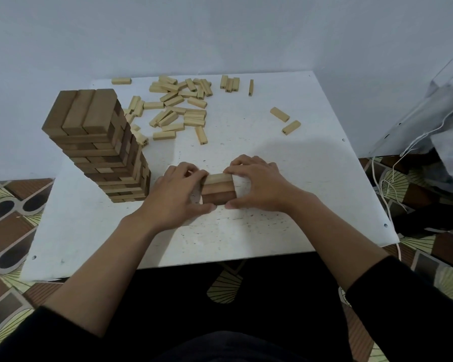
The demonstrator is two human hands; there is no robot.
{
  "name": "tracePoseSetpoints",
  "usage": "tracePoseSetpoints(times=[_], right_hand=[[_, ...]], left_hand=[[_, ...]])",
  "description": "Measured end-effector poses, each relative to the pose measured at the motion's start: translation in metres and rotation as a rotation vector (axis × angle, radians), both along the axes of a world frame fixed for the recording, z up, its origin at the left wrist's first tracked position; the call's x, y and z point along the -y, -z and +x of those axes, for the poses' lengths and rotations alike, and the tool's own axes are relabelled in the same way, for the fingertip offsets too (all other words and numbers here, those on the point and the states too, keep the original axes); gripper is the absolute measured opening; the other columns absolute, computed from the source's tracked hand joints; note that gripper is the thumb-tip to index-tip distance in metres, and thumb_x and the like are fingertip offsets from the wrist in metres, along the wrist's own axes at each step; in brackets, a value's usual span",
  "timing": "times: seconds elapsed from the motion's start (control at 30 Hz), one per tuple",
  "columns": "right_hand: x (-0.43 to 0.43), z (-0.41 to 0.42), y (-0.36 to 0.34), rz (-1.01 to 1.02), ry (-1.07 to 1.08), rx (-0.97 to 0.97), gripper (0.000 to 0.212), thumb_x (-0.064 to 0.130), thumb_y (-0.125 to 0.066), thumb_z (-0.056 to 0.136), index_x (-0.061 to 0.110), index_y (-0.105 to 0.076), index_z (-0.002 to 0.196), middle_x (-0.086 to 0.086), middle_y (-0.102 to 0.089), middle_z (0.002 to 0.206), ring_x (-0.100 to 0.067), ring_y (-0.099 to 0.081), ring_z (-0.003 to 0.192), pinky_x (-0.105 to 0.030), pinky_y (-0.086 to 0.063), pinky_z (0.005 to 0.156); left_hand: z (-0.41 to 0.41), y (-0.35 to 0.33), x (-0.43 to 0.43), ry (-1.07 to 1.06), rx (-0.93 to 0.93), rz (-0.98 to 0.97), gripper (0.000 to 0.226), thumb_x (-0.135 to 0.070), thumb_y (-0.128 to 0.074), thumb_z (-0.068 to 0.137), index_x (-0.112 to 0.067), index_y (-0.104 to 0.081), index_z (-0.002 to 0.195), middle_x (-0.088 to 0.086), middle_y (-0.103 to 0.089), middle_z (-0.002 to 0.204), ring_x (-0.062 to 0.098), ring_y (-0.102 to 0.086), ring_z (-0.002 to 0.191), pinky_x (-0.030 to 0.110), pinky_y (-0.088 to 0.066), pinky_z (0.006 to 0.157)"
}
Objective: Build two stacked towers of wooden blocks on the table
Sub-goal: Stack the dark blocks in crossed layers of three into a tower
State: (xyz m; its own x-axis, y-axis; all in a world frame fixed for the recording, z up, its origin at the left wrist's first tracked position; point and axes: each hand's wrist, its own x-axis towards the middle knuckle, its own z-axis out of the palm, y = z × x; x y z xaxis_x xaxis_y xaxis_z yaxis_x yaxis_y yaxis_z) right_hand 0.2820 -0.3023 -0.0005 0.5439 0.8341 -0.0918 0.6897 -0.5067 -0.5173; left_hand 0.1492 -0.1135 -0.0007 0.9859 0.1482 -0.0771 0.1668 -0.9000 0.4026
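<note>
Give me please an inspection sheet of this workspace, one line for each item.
Surface: white table, scuffed and speckled.
Job's things: tall tower stands at the left; row of three blocks lies between the hands; loose pale blocks are scattered at the far side.
Clutter: nothing seen.
Grippers: left hand and right hand grip the row from its two sides.
Cables: white cord hangs beside the table's right edge.
Surroundings: pale wall, patterned floor tiles, grey bag at the right.
</note>
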Motion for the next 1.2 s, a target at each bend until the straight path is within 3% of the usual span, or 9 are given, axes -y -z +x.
tracePoseSetpoints(times=[0.3,0.47,0.67,0.87,1.2], right_hand=[[-0.001,0.002,-0.003,-0.052,-0.013,0.004,0.068,0.060,-0.079,0.072,0.032,-0.058,0.131,0.020,-0.045,0.121,-0.009,-0.040,0.115,-0.044,-0.032,0.102],[-0.001,0.002,-0.003,-0.041,-0.025,-0.049,0.063,0.057,-0.080,0.073,0.031,-0.059,0.126,0.019,-0.044,0.118,-0.007,-0.043,0.112,-0.043,-0.033,0.101],[0.006,-0.005,-0.007,0.010,-0.027,-0.100,0.054,0.052,-0.083,0.072,0.032,-0.061,0.118,0.017,-0.046,0.111,0.009,-0.043,0.097,-0.039,-0.033,0.103],[0.027,-0.011,-0.028,0.244,0.033,-0.210,0.057,0.039,-0.093,0.065,0.035,-0.065,0.115,0.019,-0.055,0.112,-0.007,-0.053,0.103,-0.024,-0.043,0.090],[0.019,-0.038,-0.096,0.431,-0.040,-0.124,0.057,0.031,-0.094,0.065,0.032,-0.066,0.116,0.014,-0.061,0.111,-0.018,-0.056,0.104,-0.029,-0.050,0.088]], left_hand=[[0.001,0.001,-0.004,-0.011,0.032,-0.107,0.079,-0.055,-0.078,0.078,-0.024,-0.049,0.145,-0.008,-0.050,0.131,0.015,-0.036,0.120,0.040,-0.038,0.101],[0.001,0.001,-0.007,0.033,0.011,-0.108,0.072,-0.053,-0.078,0.080,-0.026,-0.051,0.142,-0.008,-0.048,0.130,0.013,-0.036,0.118,0.038,-0.039,0.101],[0.000,-0.011,0.001,0.101,-0.016,-0.140,0.064,-0.049,-0.077,0.082,-0.026,-0.052,0.136,-0.011,-0.044,0.123,0.009,-0.035,0.115,0.033,-0.041,0.101],[-0.011,-0.047,0.016,0.174,0.134,-0.040,0.060,-0.049,-0.073,0.084,-0.020,-0.052,0.132,-0.008,-0.042,0.120,0.009,-0.035,0.112,0.022,-0.037,0.094],[-0.050,-0.126,0.014,0.166,0.242,0.014,0.060,-0.057,-0.064,0.086,-0.024,-0.049,0.135,-0.013,-0.037,0.124,0.006,-0.038,0.117,0.021,-0.042,0.098]])
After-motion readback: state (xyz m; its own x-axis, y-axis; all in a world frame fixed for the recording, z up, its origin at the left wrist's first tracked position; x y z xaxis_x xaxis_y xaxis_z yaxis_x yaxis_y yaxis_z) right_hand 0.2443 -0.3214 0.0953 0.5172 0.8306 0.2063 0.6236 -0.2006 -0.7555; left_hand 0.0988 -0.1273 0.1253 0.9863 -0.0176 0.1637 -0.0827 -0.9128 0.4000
